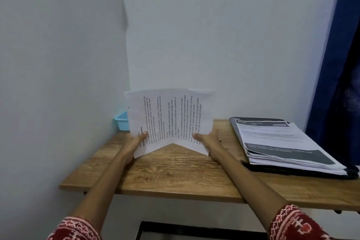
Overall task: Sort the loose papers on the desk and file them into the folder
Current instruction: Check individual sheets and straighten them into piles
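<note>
I see my left hand (139,139) and right hand (209,139) each pinching a lower corner of the printed sheets (169,121) upright above the counter (175,167), with the open folder (236,132) lying off to my right, nearer that hand.

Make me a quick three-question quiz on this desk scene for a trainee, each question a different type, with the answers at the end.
1. True or false: the printed sheet lies flat on the wooden desk.
2. Which hands hold the sheet? A) left only B) right only C) both
3. Fill in: the stack of papers rests on an open dark ____, at the desk's right side.

Key:
1. False. It is held upright, bent in a V, its lower edges near the desk.
2. C. The left hand and right hand each grip a lower side.
3. Folder.
</note>
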The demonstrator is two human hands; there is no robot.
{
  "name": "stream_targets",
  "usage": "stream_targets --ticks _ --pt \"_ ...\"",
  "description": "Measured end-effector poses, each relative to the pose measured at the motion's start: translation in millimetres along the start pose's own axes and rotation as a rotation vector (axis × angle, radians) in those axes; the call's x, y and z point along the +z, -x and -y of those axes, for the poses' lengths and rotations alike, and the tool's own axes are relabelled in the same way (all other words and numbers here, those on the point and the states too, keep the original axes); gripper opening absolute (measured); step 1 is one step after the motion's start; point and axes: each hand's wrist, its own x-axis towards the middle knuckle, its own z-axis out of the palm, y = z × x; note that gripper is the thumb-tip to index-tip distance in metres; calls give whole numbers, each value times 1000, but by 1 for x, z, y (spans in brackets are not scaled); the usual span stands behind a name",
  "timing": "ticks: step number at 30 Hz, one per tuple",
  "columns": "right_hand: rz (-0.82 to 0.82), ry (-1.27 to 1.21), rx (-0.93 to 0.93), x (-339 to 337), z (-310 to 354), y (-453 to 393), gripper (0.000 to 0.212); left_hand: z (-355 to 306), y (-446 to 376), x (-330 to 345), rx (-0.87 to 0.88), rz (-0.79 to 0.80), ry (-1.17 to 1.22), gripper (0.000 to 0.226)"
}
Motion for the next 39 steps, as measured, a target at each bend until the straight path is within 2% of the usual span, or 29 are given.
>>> stream_targets --ticks 3,6,7,9,10,13,17,20,22,23,25,29,31,34,39 --pt "-47 -71 -12 -3 0 -3 34 -1 0 4 -29 -29 43 37" --pt "-220 -211 -6 -2 15 -7 37 -10 -2 9 -174 -43 251 29" --pt "-250 -275 25 0 16 -10 46 -14 -2 12 -196 -26 324 29" --pt "-202 -297 101 11 19 -8 62 -21 0 25 -186 16 427 34" --pt "-123 -318 129 19 21 -5 63 -23 2 34 -179 34 444 37" --pt "59 -491 108 41 33 3 44 -24 14 65 -190 107 474 35" --pt "-83 -553 157 51 49 -5 34 -8 33 88 -237 171 515 34" --pt "-70 -486 175 37 56 -10 31 -10 37 75 -166 214 525 34" --pt "4 -411 115 20 62 -8 25 -20 26 49 -116 195 526 26" --pt "43 -366 73 11 65 -7 24 -26 18 34 -87 181 503 30" --pt "124 -263 -7 -2 72 -3 23 -40 4 5 -27 201 398 43" --pt "271 -73 -94 2 79 2 23 -59 -1 -3 -2 329 72 39" --pt "286 -35 -127 16 76 1 28 -66 -2 5 18 240 79 31" --pt "232 -65 -188 28 78 0 26 -79 -5 17 111 101 143 30" --pt "162 6 -186 31 59 0 28 -62 5 20 117 46 100 23"
